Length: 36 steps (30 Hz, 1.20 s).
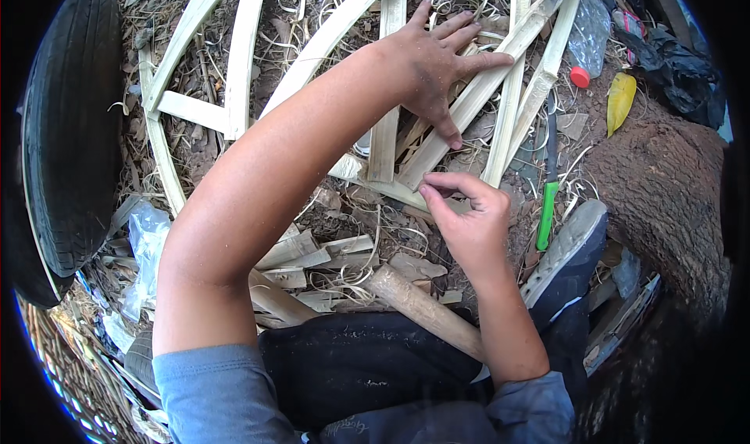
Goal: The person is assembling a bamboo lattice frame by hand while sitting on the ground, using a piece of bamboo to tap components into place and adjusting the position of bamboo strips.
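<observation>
Just past the right hand's fingertips lies the near end of a pale wooden slat (475,100); its long axis runs away and to the right, its far end toward the upper edge of the view. The right hand (476,213) has thumb and forefinger tips meeting right beside that near end; whether they grip something thin cannot be told. The left hand (437,65) spreads over the same slat, its five fingers fanned wide and released, the forefinger across the wood, the thumb on or just above it.

Left of that thumb is one short slat (383,143); right of the forefinger are two slimmer slats (509,92), one steeper than the other. Below the right fingers, one round pole (422,307) slants toward the right forearm. To those fingers' right lies one knife (548,209) with a green handle, its blade pointing away, and nearer the person one shoe (569,248). Farther right of the left fingers are one yellow leaf (621,100) and one clear bottle (591,37) with a red cap. Well left of them stands one tyre (82,123).
</observation>
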### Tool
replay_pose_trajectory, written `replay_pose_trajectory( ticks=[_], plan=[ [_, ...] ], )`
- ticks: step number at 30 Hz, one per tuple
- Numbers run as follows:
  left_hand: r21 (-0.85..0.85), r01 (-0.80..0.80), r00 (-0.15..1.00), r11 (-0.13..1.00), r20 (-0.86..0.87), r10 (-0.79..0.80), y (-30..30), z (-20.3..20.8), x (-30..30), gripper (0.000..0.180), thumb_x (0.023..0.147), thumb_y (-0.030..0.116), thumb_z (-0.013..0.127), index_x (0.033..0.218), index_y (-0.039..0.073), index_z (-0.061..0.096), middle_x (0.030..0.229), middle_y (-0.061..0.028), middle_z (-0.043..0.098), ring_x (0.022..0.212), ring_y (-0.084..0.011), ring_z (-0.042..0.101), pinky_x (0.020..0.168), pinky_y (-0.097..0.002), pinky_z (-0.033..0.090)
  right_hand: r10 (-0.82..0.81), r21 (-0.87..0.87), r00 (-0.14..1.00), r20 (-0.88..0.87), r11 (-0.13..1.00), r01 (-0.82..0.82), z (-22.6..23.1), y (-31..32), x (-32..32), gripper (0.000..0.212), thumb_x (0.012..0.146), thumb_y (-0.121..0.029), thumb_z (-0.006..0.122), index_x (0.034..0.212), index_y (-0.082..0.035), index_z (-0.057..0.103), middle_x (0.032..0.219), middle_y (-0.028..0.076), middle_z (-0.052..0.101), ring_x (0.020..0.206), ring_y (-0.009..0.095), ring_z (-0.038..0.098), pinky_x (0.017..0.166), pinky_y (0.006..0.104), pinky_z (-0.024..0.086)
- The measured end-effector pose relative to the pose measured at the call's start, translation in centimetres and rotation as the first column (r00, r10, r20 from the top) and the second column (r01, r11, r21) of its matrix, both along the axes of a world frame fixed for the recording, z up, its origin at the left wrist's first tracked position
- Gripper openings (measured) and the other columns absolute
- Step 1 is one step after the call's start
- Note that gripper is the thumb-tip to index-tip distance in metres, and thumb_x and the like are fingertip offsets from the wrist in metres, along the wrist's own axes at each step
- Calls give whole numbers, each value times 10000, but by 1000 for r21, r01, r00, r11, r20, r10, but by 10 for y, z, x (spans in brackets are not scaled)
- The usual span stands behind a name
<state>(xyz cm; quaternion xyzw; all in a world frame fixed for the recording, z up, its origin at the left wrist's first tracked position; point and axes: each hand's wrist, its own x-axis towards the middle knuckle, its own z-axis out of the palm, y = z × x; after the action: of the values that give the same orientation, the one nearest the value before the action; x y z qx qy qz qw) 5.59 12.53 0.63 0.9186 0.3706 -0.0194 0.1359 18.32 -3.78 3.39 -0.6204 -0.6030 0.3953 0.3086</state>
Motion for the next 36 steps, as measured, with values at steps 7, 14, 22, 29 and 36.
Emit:
replay_pose_trajectory(
  ticks=[7,14,22,29,36],
  plan=[
    [-10,-4,1000,1000,9,4,-2,-3,-5,1335,454,699,871,1552,476,145,1635,-128,213,1520,-313,173,1219,-627,95,-41,61,998,-51,997,44,-27,-3,-6,98,795,52,747,891,41,737,862,119,749,795,150,709,750,273,557],
    [7,-8,999,1000,35,8,-2,-4,-3,1331,451,700,873,1547,486,149,1629,-130,229,1519,-308,179,1222,-622,95,26,325,994,102,944,-58,-33,-7,-5,132,725,77,758,828,4,717,843,117,737,770,229,717,711,314,564],
    [20,-23,999,1000,41,23,-3,-5,-5,1334,436,700,877,1547,478,172,1633,-109,226,1518,-304,182,1222,-623,104,115,388,973,201,903,-187,-26,-1,-10,147,692,97,756,797,8,708,832,121,732,755,251,714,699,322,560],
    [153,-97,873,984,488,10,-5,4,-31,621,737,342,821,1289,202,574,1410,-131,483,1356,-336,417,1134,-523,318,99,409,980,175,898,-164,-29,-2,-10,146,700,99,767,789,10,693,817,130,724,752,259,712,693,324,564],
    [-236,-96,866,967,460,198,-76,30,-87,135,754,125,783,865,119,707,1029,-52,621,1090,-278,546,922,-412,417,114,437,980,163,882,-176,-40,-4,-4,187,670,102,761,807,-7,696,833,103,721,782,253,706,701,334,564]
  ],
)
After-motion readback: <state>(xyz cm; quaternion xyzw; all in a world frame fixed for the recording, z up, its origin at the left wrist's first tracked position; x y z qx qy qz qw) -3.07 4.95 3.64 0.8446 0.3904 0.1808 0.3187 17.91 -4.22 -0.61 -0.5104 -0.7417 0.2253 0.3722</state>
